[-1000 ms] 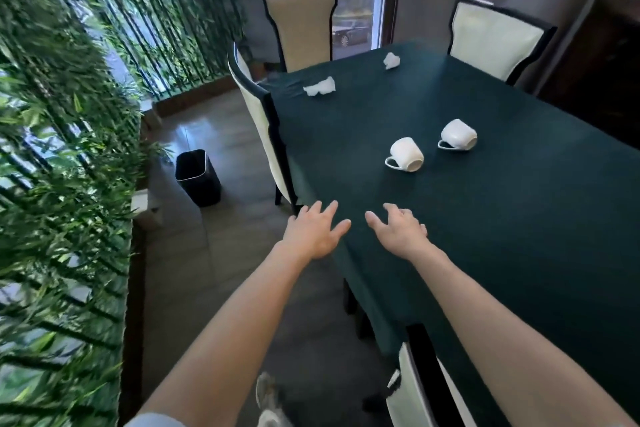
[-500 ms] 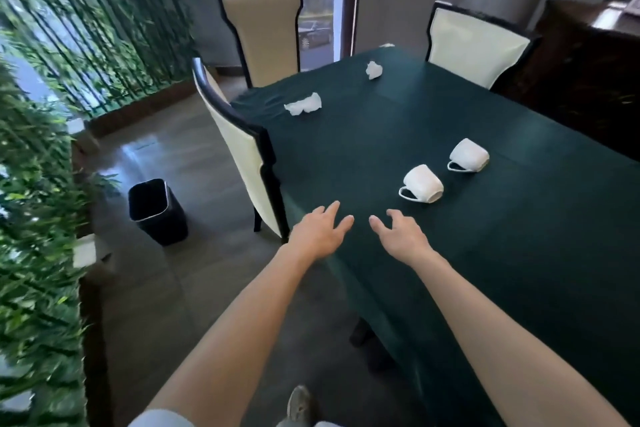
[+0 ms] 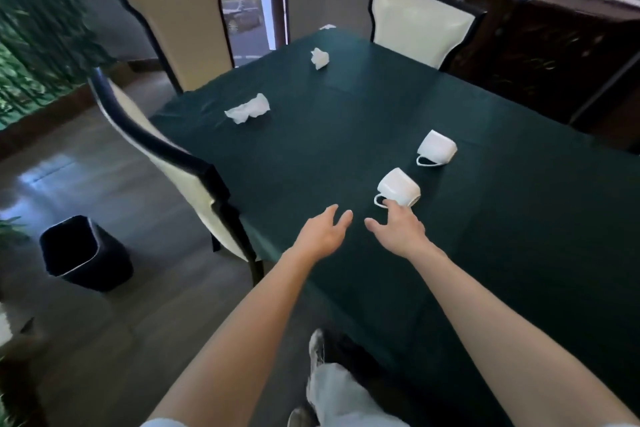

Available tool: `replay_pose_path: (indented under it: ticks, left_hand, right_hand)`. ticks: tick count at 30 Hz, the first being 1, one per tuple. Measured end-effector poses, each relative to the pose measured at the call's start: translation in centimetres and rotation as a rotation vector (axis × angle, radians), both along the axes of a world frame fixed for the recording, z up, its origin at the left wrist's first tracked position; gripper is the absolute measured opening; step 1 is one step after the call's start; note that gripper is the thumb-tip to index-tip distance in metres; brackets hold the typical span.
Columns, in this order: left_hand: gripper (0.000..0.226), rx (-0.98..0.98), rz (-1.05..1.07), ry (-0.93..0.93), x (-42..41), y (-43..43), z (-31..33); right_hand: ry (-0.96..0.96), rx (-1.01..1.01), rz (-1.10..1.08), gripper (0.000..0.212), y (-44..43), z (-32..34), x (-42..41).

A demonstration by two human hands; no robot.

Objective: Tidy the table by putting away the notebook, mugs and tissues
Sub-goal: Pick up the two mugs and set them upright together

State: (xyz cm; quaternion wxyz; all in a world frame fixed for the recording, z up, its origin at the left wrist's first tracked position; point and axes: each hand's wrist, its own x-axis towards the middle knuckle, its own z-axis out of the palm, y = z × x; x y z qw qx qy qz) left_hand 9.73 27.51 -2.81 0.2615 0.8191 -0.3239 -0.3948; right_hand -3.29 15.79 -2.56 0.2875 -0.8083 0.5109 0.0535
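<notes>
Barely begun: my right hand (image 3: 401, 230), open and empty, nears the closest mug (image 3: 398, 188); beyond lie another mug (image 3: 437, 147) and tissues (image 3: 247, 109).

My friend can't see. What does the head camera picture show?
Two bare hands, the left hand and right hand, reach over a green table toward two tipped white mugs. Crumpled tissues lie farther away, and a black bin stands on the floor.

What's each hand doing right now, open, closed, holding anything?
Left hand: open, fingers spread, empty, above the table edge.
Right hand: open, empty; fingertips reach the handle of the nearer mug, no grip yet.
</notes>
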Motion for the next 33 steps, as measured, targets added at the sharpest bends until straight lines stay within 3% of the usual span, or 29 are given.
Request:
replay_pose_path:
  ticks: [3,10,18,29,33]
  left_hand:
    - [0.07,0.018,0.015,0.074,0.9,-3.8,-1.1]
    - [0.064,0.05,0.072,0.168,3.1,-12.2,-3.5]
    - [0.063,0.107,0.06,0.196,5.3,-17.8,-4.6]
    - [0.061,0.192,0.053,0.274,5.7,-21.0,-6.0]
    - [0.034,0.125,0.07,0.365,6.2,-22.6,-5.2]
  right_hand:
    - [0.025,-0.034,-0.044,0.07,-3.5,-1.2,0.6]
    - [0.075,-0.135,-0.102,0.091,-11.8,-5.4,2.9]
    - [0.113,-0.141,-0.114,0.104,-15.8,-9.3,5.5]
    - [0.064,-0.186,-0.127,0.093,-18.6,-9.8,5.3]
    - [-0.12,-0.094,-0.219,0.096,-18.2,-8.0,5.2]
